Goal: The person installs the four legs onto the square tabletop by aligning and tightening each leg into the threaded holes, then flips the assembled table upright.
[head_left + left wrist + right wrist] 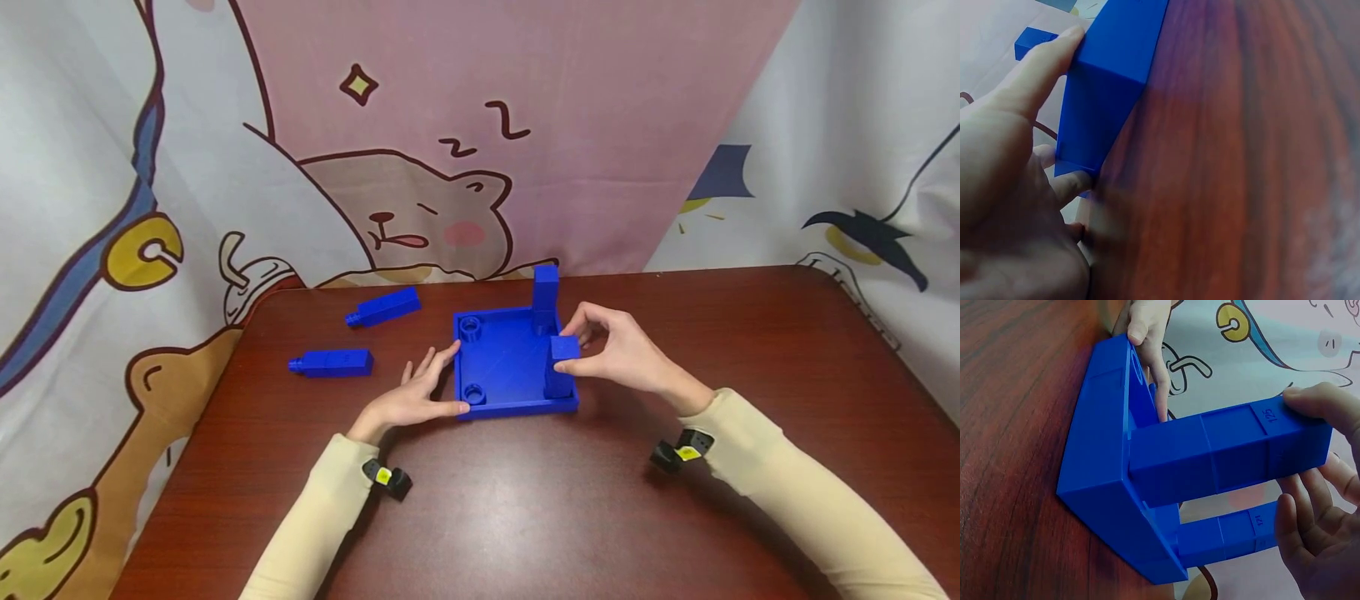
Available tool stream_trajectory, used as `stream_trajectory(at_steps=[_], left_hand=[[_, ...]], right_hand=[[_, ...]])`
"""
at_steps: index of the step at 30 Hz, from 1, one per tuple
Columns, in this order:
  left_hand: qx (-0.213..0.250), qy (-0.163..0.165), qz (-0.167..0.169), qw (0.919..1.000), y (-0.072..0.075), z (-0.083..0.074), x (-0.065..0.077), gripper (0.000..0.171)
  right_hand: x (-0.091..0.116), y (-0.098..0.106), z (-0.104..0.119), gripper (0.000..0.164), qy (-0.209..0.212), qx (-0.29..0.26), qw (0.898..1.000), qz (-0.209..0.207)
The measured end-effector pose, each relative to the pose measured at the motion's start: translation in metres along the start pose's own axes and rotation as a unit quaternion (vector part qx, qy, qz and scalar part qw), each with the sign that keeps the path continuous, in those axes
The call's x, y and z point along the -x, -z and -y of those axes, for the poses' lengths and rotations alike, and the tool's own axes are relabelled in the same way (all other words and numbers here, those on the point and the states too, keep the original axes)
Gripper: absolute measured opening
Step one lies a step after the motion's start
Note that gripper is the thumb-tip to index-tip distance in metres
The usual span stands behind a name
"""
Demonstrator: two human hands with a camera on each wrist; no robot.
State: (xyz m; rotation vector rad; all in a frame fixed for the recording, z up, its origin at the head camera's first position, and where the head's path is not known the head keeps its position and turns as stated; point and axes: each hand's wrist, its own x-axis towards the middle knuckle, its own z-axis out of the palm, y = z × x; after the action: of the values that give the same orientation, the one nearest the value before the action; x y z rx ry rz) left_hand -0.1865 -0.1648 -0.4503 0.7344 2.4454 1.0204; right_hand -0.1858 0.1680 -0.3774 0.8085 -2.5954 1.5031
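Note:
A shallow square blue tray (pixel 504 358) with raised edges lies on the table, round sockets (pixel 473 393) showing at its two left corners. My left hand (pixel 408 402) rests against the tray's left side, its thumb at the near corner and straight fingers along the wall. At the near right corner stands a blue square post (pixel 1229 444) marked 125. My right hand (pixel 618 350) pinches this post near its top between thumb and fingers; its lower end is hidden inside the tray. Another upright post (pixel 545 292), marked 121 in the right wrist view, stands at the far right corner.
Two loose blue posts with narrow threaded ends lie left of the tray: one farther back (pixel 386 307), the other nearer (pixel 333 363). A brown wooden tabletop (pixel 525 500) carries everything. Behind it hangs a printed cartoon curtain (pixel 585 167).

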Motion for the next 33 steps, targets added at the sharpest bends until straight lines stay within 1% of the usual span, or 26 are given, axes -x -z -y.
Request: stream_trajectory(at_steps=[5,8,16,24,30,33], left_hand=[[0.008,-0.004,0.002,1.0000,0.001,0.001,0.000,0.094],[0.014,-0.006,0.002,0.9999,0.002,0.001,0.000,0.094],[0.012,-0.010,-0.004,0.9999,0.000,0.003,0.000,0.094],[0.026,-0.023,-0.015,0.9993,0.000,0.003,0.001,0.093],[0.037,-0.029,-0.030,0.9985,0.000,0.004,0.003,0.092],[0.036,-0.031,-0.036,0.9982,-0.001,-0.001,0.004,0.092]], right_hand=[[-0.001,-0.003,-0.004,0.036,0.000,-0.009,1.000,-0.008],[-0.001,-0.003,-0.003,0.036,0.000,-0.007,1.000,-0.007],[0.001,-0.003,-0.005,0.037,0.001,0.004,1.000,0.000],[0.002,-0.005,-0.011,0.035,-0.012,-0.045,0.999,0.026],[0.002,-0.006,-0.013,0.036,-0.004,-0.053,0.998,0.037],[0.003,-0.006,-0.012,0.037,0.001,-0.050,0.998,0.034]])
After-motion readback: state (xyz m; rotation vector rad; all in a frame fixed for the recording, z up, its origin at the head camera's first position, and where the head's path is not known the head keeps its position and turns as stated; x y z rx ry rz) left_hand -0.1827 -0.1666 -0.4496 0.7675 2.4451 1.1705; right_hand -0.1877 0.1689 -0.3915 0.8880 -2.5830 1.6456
